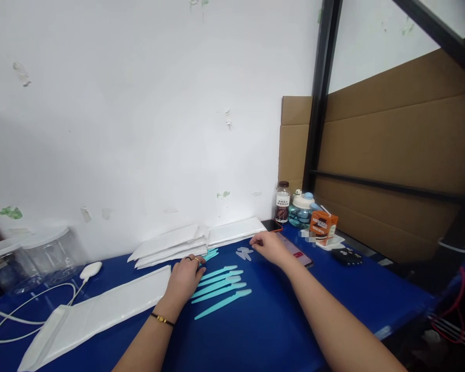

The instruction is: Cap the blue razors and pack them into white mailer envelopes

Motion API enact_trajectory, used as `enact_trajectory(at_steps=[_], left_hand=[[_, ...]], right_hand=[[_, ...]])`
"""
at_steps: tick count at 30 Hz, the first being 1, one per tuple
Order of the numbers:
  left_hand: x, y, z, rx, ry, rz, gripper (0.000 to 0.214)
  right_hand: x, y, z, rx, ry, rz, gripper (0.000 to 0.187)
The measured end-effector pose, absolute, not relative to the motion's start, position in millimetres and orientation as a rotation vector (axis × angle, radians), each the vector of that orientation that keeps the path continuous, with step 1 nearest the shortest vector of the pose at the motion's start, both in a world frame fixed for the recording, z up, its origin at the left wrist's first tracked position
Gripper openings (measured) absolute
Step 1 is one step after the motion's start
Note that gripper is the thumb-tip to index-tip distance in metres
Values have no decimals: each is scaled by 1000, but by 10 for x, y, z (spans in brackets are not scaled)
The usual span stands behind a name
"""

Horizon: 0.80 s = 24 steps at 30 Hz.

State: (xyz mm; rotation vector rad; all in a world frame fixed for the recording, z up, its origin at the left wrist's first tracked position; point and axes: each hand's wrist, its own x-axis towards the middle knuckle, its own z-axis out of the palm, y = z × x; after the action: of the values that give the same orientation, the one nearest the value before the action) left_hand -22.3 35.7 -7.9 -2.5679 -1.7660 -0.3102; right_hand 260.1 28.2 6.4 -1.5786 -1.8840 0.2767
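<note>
At lower centre the left hand [186, 276] is arching palm-down, the right hand [270, 247] curling its fingers farther right.

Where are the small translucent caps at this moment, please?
In the head view, the small translucent caps lie a little right of centre on the blue tabletop, just left of the right hand, beyond the row of turquoise eyebrow razors.

The slim plastic sticks [222, 304] are plain turquoise with paler, whitish tips, and the small translucent plastic pieces [243, 254] are pale lilac-grey against the deep blue tabletop [271, 320]. The long flat envelope [112, 310] is plain white, the wall [139, 103] white with scattered green and greyish patches. The small box-shaped drink carton [322, 227] is orange with white lettering, the cardboard sheet [403, 134] brown, and the thin cord bracelet [163, 320] black with gold.
</note>
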Motion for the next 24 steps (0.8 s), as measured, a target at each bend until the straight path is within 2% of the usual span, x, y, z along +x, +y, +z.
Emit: enact_trajectory(at_steps=[6, 13, 24], left_hand=[[-236, 342, -98, -2539, -1742, -296, 31], [-213, 340, -62, -2577, -1792, -350, 14], [-186, 260, 46, -2645, -1814, -392, 10]], right_hand=[[2321, 301, -129, -1569, -2128, 140, 15], [2191, 299, -156, -1606, -2256, -40, 14], [2187, 310, -193, -1407, -2195, 314, 9]])
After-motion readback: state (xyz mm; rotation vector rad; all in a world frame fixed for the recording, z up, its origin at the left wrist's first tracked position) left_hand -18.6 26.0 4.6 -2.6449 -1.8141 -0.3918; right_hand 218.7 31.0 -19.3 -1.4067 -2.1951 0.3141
